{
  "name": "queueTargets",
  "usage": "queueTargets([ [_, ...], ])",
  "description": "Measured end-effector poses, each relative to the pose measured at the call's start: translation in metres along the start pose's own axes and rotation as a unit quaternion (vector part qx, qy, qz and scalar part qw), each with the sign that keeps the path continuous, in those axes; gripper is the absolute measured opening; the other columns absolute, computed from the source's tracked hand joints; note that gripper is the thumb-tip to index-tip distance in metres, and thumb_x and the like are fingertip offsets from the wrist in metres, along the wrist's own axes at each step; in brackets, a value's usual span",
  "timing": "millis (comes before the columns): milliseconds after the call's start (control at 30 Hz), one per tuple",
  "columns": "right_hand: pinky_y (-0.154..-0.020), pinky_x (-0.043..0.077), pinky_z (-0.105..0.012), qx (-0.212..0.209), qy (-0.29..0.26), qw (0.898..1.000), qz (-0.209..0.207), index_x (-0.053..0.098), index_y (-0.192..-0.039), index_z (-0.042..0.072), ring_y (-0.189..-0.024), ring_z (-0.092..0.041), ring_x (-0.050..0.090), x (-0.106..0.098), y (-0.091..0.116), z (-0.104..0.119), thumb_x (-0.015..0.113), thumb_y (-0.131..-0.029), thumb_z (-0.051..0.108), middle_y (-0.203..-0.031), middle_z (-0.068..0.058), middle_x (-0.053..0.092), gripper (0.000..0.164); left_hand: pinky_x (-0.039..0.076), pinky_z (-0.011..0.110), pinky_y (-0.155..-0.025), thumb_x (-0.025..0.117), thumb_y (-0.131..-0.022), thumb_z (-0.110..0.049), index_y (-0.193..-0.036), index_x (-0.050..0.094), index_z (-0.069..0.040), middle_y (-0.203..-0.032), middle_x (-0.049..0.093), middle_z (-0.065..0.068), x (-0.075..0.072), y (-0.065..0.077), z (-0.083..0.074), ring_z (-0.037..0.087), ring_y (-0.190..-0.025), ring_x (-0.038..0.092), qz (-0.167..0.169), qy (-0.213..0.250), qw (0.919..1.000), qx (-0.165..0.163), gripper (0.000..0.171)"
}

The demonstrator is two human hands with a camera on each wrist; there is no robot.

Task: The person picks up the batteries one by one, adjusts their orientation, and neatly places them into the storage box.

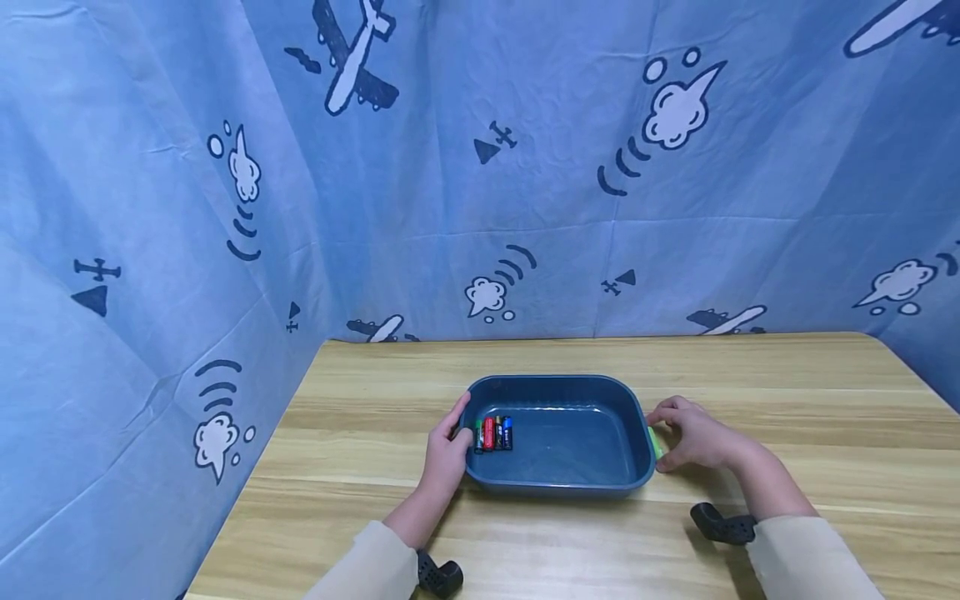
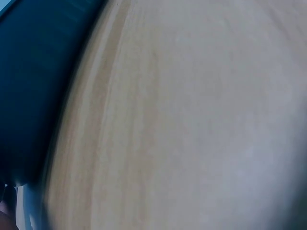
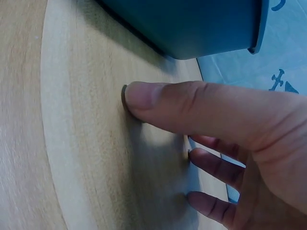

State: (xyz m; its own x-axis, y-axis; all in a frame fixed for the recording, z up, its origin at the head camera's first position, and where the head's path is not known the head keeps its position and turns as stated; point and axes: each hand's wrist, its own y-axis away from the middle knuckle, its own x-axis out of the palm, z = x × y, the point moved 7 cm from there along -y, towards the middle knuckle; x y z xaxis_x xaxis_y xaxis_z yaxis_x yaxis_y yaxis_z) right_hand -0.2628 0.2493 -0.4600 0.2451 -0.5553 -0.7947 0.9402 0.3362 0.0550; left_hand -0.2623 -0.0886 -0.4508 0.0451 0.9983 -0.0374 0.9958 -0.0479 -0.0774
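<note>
A dark blue rectangular plastic bin point(image 1: 566, 479) sits on the wooden table. Several batteries point(image 1: 493, 433) in green, red, black and blue lie side by side at its left end. My left hand point(image 1: 447, 454) grips the bin's left rim, thumb inside and fingers outside. At the right outer wall, my right hand point(image 1: 693, 433) holds a small bright green thing point(image 1: 657, 443) between thumb and fingers; its kind is too covered to tell. In the right wrist view the thumb point(image 3: 163, 103) hides most of the grasp, below the bin's corner point(image 3: 201, 33).
The wooden table point(image 1: 810, 400) extends on all sides of the bin. A blue cloth with printed planes point(image 1: 525, 275) hangs behind and to the left. Black wrist mounts point(image 1: 722, 525) stick out from both sleeves.
</note>
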Motion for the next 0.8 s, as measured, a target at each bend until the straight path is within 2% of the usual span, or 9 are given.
queueTargets([
  [133, -0.085, 0.039, -0.058, 0.002, -0.014, 1.0, 0.0, 0.064, -0.105, 0.003, -0.103, -0.04, 0.043, 0.001, -0.002, -0.002, 0.086, -0.055, 0.015, -0.11, -0.017, 0.048, 0.056, 0.03, 0.039, -0.102, 0.04, -0.082, 0.007, -0.137, 0.042, 0.001, -0.144, 0.037, 0.012, 0.0, 0.003, -0.005, 0.029, -0.134, 0.026, 0.0, -0.011, 0.9999, -0.006, 0.055],
  [267, -0.086, 0.044, -0.049, 0.016, -0.104, 0.994, 0.002, 0.059, -0.114, -0.005, -0.104, -0.038, 0.049, 0.0, -0.003, -0.011, 0.083, -0.058, 0.008, -0.113, -0.021, 0.053, 0.062, 0.033, 0.04, -0.101, 0.04, -0.083, 0.007, -0.137, 0.042, 0.0, -0.144, 0.036, 0.012, 0.001, 0.004, -0.007, 0.03, -0.135, 0.026, 0.004, -0.012, 0.9999, -0.006, 0.054],
  [367, -0.083, 0.049, -0.038, 0.051, -0.205, 0.977, 0.005, 0.052, -0.122, -0.01, -0.103, -0.033, 0.052, -0.001, -0.003, -0.022, 0.079, -0.061, 0.001, -0.115, -0.023, 0.055, 0.067, 0.036, 0.04, -0.1, 0.04, -0.084, 0.006, -0.138, 0.041, -0.001, -0.144, 0.036, 0.011, 0.001, 0.004, -0.006, 0.03, -0.135, 0.025, 0.007, -0.013, 0.9999, -0.007, 0.054],
  [500, -0.074, 0.053, -0.031, 0.091, -0.29, 0.953, -0.004, 0.044, -0.128, -0.015, -0.096, -0.021, 0.056, -0.003, -0.002, -0.033, 0.073, -0.064, -0.007, -0.115, -0.024, 0.057, 0.071, 0.032, 0.04, -0.102, 0.04, -0.084, 0.006, -0.138, 0.041, -0.001, -0.144, 0.036, 0.01, 0.001, 0.003, -0.003, 0.03, -0.135, 0.025, 0.008, -0.017, 0.9998, -0.007, 0.055],
  [567, -0.073, 0.054, -0.03, 0.101, -0.307, 0.946, -0.014, 0.041, -0.129, -0.016, -0.093, -0.016, 0.058, -0.006, -0.002, -0.036, 0.072, -0.065, -0.008, -0.114, -0.024, 0.058, 0.072, 0.03, 0.04, -0.102, 0.04, -0.084, 0.006, -0.137, 0.042, 0.0, -0.144, 0.036, 0.011, 0.001, 0.002, -0.003, 0.03, -0.135, 0.026, 0.009, -0.019, 0.9998, -0.005, 0.054],
  [667, -0.073, 0.053, -0.026, 0.112, -0.312, 0.943, -0.03, 0.039, -0.13, -0.016, -0.088, -0.008, 0.058, -0.01, -0.002, -0.039, 0.073, -0.065, -0.008, -0.112, -0.023, 0.06, 0.073, 0.029, 0.04, -0.102, 0.04, -0.083, 0.006, -0.137, 0.042, 0.0, -0.144, 0.037, 0.011, 0.002, 0.001, -0.003, 0.029, -0.135, 0.026, 0.007, -0.015, 0.9999, -0.003, 0.054],
  [800, -0.074, 0.052, -0.023, 0.13, -0.325, 0.936, -0.046, 0.043, -0.13, -0.013, -0.086, -0.003, 0.058, -0.016, -0.001, -0.041, 0.075, -0.066, -0.006, -0.109, -0.016, 0.062, 0.072, 0.029, 0.039, -0.103, 0.04, -0.083, 0.007, -0.137, 0.042, 0.0, -0.143, 0.037, 0.01, 0.002, 0.001, -0.003, 0.029, -0.134, 0.027, 0.006, -0.011, 0.9999, -0.001, 0.055],
])
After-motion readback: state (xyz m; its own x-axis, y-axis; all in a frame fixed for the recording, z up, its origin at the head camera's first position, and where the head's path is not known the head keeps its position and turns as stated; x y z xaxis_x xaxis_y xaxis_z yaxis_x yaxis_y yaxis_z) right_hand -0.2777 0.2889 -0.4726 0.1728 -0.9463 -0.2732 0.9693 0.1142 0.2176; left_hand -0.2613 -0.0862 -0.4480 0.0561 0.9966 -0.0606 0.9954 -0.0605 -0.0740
